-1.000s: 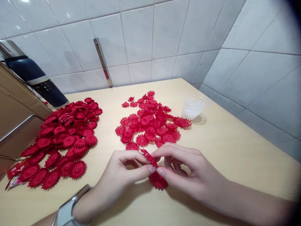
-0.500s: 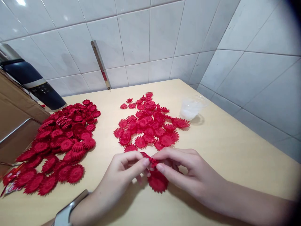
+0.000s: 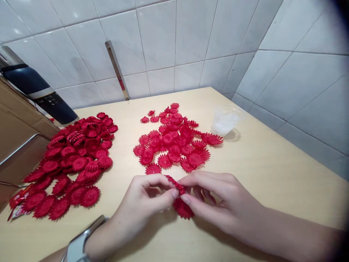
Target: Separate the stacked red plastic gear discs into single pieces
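Between my two hands is a red fabric flower piece (image 3: 176, 184), its edge gathered into a narrow crinkled strip. My left hand (image 3: 152, 198) pinches it between thumb and forefinger. From the other side, the thumb and fingers of my right hand (image 3: 215, 196) close on the same piece. Just below the fingertips shows a flat red petal disc (image 3: 184, 208); whether it joins the held piece I cannot tell. Beyond my hands lies a loose pile of red scalloped flower discs (image 3: 174, 142). My left wrist wears a watch (image 3: 84, 240).
A bigger heap of darker red flower discs (image 3: 79, 160) spreads on the left, with a small wrapper (image 3: 19, 211) at its edge. Behind it stand a cardboard box (image 3: 21, 134) and a dark blue bottle (image 3: 40, 87). A clear cup with white contents (image 3: 225, 122) is at the back right.
The view has shifted slightly. Both hands keep hold of the red piece, and more of its crinkled edge shows between the fingers, while the disc below is more covered.
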Tool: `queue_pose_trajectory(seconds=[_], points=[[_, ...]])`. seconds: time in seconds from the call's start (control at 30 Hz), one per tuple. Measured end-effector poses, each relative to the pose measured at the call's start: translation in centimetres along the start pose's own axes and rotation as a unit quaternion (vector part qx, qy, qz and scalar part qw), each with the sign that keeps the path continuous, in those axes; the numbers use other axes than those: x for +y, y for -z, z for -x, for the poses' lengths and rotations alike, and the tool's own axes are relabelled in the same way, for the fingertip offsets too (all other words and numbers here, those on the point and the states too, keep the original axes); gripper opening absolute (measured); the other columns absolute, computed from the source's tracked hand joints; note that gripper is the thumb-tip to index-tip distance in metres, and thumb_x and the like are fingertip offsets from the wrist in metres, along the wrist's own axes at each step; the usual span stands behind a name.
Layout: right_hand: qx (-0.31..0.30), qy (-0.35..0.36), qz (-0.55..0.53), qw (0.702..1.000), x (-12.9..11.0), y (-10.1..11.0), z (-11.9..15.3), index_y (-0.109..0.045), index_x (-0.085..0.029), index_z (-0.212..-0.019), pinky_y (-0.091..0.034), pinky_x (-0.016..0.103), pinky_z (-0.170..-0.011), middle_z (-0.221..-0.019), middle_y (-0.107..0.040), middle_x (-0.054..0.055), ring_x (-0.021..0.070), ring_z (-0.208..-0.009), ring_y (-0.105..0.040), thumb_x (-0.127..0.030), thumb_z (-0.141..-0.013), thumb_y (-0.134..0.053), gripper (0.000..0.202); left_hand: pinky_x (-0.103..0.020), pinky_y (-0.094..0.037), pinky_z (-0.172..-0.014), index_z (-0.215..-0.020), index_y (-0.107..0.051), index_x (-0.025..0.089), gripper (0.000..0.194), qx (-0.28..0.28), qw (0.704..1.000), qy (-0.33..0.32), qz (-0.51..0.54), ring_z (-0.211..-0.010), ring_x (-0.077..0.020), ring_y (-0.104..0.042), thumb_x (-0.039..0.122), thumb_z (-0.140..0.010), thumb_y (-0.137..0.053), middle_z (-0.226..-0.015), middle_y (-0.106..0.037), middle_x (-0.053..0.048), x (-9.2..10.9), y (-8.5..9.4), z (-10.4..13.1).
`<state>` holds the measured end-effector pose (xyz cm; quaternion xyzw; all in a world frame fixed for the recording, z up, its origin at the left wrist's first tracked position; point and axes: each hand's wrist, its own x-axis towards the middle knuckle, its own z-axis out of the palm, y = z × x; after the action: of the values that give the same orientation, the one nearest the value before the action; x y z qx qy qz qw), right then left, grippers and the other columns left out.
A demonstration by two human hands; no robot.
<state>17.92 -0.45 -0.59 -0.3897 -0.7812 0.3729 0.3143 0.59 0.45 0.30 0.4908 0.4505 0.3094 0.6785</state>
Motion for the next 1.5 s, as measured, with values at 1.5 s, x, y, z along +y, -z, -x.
queue_pose_trajectory(seconds=[1.5], points=[[0.155,-0.249,-0.249,0.923,1.5,2.3,-2.1,-0.056,-0.016,-0.063,-0.028,0.017,-0.037,-0.052,-0.049,-0.004,0.0056,-0.042,-0.040,-0.028,-0.074,-0.060,0.016,-0.015,-0.037,-0.044,-0.070,-0.051,0.017,0.016,0.271,0.946,-0.118,-0.131,-0.047,-0.0052,-0.045,0.024,-0.070,-0.065,-0.062,-0.051,0.006,0.8,3.0,-1.7]])
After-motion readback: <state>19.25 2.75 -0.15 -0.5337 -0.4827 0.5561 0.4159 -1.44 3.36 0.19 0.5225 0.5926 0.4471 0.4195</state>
